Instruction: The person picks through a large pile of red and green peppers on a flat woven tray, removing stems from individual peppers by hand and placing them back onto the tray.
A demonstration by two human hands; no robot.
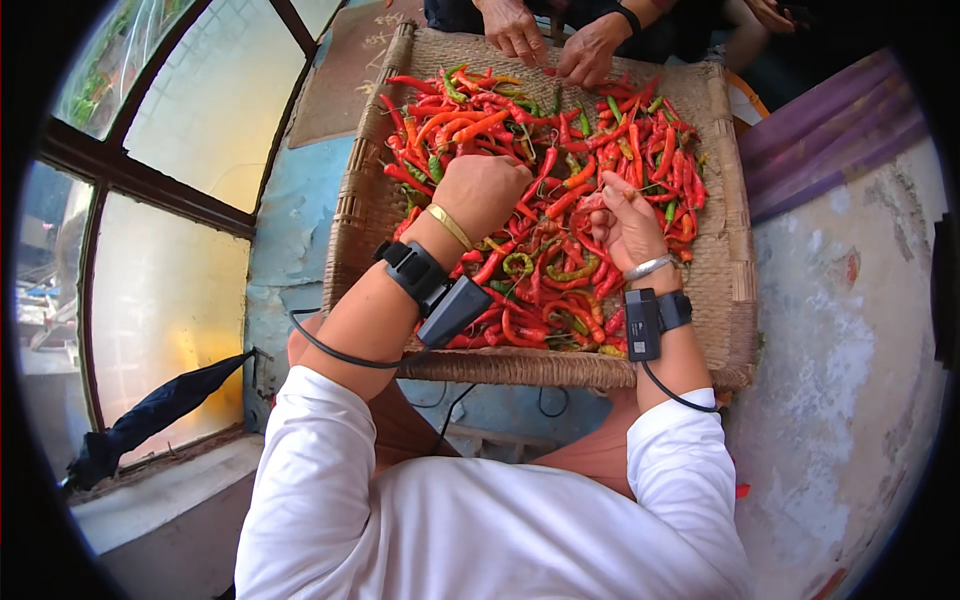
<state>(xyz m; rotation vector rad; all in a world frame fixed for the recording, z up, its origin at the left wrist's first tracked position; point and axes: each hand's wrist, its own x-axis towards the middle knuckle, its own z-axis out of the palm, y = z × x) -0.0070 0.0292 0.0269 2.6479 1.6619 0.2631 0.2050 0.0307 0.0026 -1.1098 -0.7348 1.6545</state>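
Observation:
A broad woven tray in front of me holds a heap of chili peppers, mostly red with some green and orange ones. Over the left part of the heap, my left hand is closed, its back toward me. Its fingertips, and whatever they hold, are hidden. My right hand is closed over the right part of the heap, thumb and fingers drawn together among the peppers. What sits in its fingers is too small to make out. Each wrist carries a bracelet and a strapped-on black device with a cable.
Across the tray, another person's hands work at its far edge over the peppers. A window stands to the left, with a folded dark umbrella beneath it. Purple cloth hangs at the right by a worn wall.

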